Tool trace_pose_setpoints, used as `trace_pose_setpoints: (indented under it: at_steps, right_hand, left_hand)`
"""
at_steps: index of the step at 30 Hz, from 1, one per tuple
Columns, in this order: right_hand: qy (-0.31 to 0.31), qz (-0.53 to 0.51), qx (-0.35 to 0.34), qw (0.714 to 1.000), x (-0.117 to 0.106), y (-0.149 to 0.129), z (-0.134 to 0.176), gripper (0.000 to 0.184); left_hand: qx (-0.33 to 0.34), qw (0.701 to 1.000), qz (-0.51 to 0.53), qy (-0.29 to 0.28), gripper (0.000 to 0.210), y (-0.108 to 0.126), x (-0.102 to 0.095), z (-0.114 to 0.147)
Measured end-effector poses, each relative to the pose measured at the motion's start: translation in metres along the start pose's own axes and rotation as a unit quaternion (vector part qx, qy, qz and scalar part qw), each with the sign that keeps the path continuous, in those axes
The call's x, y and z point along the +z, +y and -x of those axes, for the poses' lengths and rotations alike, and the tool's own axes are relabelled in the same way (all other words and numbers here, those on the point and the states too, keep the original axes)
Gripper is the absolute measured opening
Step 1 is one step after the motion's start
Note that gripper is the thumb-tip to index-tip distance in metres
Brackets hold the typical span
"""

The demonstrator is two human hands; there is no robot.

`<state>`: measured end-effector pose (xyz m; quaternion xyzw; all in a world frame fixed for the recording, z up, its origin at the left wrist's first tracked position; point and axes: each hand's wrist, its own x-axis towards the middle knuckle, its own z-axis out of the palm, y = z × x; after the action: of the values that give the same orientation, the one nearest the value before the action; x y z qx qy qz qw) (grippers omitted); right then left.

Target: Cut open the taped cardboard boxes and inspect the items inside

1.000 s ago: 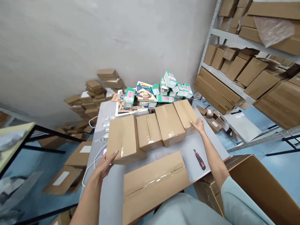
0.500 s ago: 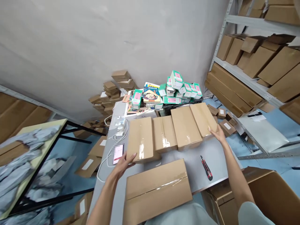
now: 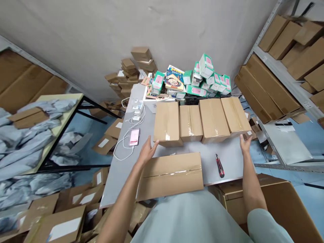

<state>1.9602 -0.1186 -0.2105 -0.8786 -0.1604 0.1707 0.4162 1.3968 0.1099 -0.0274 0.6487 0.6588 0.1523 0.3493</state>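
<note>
Four taped cardboard boxes stand side by side on the grey table: a left box (image 3: 167, 121), a narrow box (image 3: 191, 121), a larger box (image 3: 214, 118) and a right box (image 3: 235, 114). My left hand (image 3: 148, 150) is open at the near left corner of the left box, thumb apart; whether it touches, I cannot tell. Just off the near right corner of the right box, my right hand (image 3: 245, 145) is open and holds nothing. A long taped box (image 3: 172, 177) lies at the table's near edge. To its right is a red and black utility knife (image 3: 219, 166).
Behind the boxes are books (image 3: 174, 79) and green-white cartons (image 3: 206, 65). A phone (image 3: 134, 137) and white cables (image 3: 124, 146) lie at left. An open carton (image 3: 286, 206) stands at lower right, shelving (image 3: 283, 74) beyond. Grey parcels (image 3: 27, 135) fill a side table.
Both hands have come off the outer boxes and drawn back towards me, fingers now free. The camera view has tilted down; the boxes still stand in their row.
</note>
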Motion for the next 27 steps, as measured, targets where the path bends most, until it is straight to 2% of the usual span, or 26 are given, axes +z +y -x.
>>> trace_pose_setpoints:
  at_steps: [2, 4, 6, 9, 12, 17, 20, 22, 24, 27]
  right_hand:
    - [-0.044, 0.027, 0.021, 0.998, 0.017, 0.023, 0.063, 0.116]
    - [-0.09, 0.05, 0.031, 0.994, 0.032, 0.041, 0.124, 0.1]
    - [-0.116, 0.071, 0.035, 0.99, 0.041, 0.051, 0.169, 0.081]
    - [-0.141, 0.105, 0.03, 0.984, 0.041, 0.052, 0.197, 0.061]
    - [-0.177, 0.141, 0.01, 0.974, 0.034, 0.04, 0.195, 0.054]
    - [-0.201, 0.179, -0.07, 0.961, 0.021, 0.001, 0.189, 0.051]
    - [-0.183, 0.189, -0.121, 0.957, 0.003, -0.038, 0.198, 0.047]
    - [-0.165, 0.183, -0.192, 0.95, -0.01, -0.069, 0.209, 0.044]
    - [-0.16, 0.176, -0.295, 0.926, -0.018, -0.104, 0.227, 0.038]
    - [-0.206, 0.194, -0.424, 0.86, -0.015, -0.156, 0.263, 0.031]
  left_hand:
    - [0.014, 0.998, -0.053, 0.034, 0.108, -0.028, -0.018, 0.033]
    - [0.027, 0.994, -0.092, 0.046, 0.111, -0.058, -0.033, 0.07]
    - [0.022, 0.994, -0.106, 0.028, 0.114, -0.084, -0.042, 0.102]
    - [-0.006, 0.995, -0.097, -0.022, 0.124, -0.104, -0.045, 0.138]
    - [0.008, 0.995, -0.076, -0.067, 0.131, -0.103, -0.041, 0.158]
    - [0.067, 0.99, -0.034, -0.119, 0.115, -0.103, -0.036, 0.168]
    - [0.089, 0.989, 0.011, -0.114, 0.103, -0.111, -0.031, 0.172]
    - [0.104, 0.988, 0.044, -0.108, 0.1, -0.117, -0.027, 0.172]
    - [0.118, 0.984, 0.076, -0.11, 0.097, -0.121, -0.023, 0.17]
    - [0.13, 0.976, 0.122, -0.126, 0.096, -0.126, -0.017, 0.165]
